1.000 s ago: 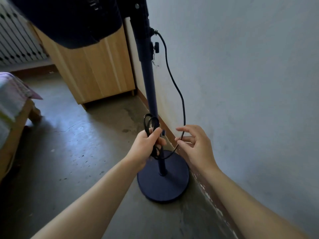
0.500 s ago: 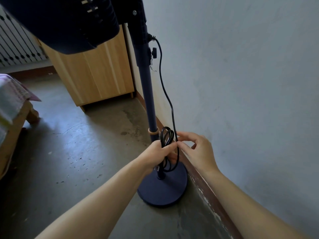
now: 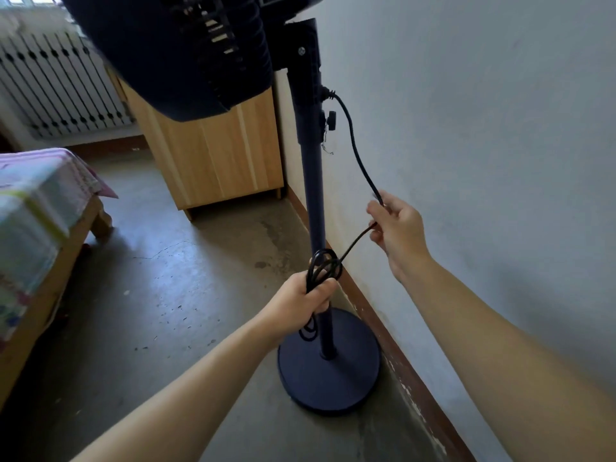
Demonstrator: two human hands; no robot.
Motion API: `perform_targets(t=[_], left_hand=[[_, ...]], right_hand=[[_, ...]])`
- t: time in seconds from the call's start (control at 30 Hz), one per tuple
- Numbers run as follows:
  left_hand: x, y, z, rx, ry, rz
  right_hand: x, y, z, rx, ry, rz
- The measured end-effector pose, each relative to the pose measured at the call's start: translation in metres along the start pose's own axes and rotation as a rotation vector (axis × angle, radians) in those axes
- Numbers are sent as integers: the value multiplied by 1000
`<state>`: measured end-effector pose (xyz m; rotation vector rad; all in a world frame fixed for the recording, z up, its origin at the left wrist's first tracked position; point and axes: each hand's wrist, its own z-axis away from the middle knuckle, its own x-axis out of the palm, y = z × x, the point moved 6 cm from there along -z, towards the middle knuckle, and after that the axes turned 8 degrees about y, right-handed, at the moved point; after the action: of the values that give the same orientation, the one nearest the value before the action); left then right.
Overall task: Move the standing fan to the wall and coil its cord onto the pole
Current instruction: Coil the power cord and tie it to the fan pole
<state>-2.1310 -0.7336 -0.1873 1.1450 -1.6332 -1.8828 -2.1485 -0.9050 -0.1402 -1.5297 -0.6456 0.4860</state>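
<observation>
The dark blue standing fan stands close to the wall [image 3: 483, 128], its pole [image 3: 315, 195] rising from a round base [image 3: 353, 378] to the fan head [image 3: 173, 51] at the top. A black cord [image 3: 355, 148] leaves the pole's upper part and hangs down to my right hand [image 3: 396, 231], which pinches it beside the wall. From there the cord runs down-left to a bundle of loops [image 3: 323, 266]. My left hand [image 3: 300, 301] is closed around that bundle in front of the pole's lower part. More loops hang below the fist.
A light wooden cabinet [image 3: 213, 155] stands against the wall behind the fan. A bed with a patterned cover [image 3: 36, 208] is at the left. A radiator [image 3: 56, 85] lines the far wall. Bare concrete floor [image 3: 160, 295] lies between the bed and the fan.
My right hand has risen and moved right along the cord, pulling a stretch taut from the bundle. My left hand still grips the coiled loops by the pole. The view has tilted up.
</observation>
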Motion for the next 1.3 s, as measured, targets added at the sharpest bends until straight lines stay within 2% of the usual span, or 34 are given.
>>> perform_targets(t=[0.23,0.43,0.57,0.67,0.77,0.97,1.3], left_hand=[[-20,37,-11,118,135,280],[-9,43,-37,-53,220,647],[4,52,-57,-47,189,572],[15,53,-65,-112,157,588],[19,59,-71,-66,102,584],[9,71,-82,-3,257,489],[10,78,-84,-63,329,425]], right_hand=[[-8,-9,-2,-99,30,87],[-2,-16,1,-185,-30,259],[1,-27,10,-265,-33,429],[0,-36,12,-323,-4,515],[1,-38,12,-378,-15,612],[-1,-42,13,-437,17,563],[-3,-47,17,-380,-62,559]])
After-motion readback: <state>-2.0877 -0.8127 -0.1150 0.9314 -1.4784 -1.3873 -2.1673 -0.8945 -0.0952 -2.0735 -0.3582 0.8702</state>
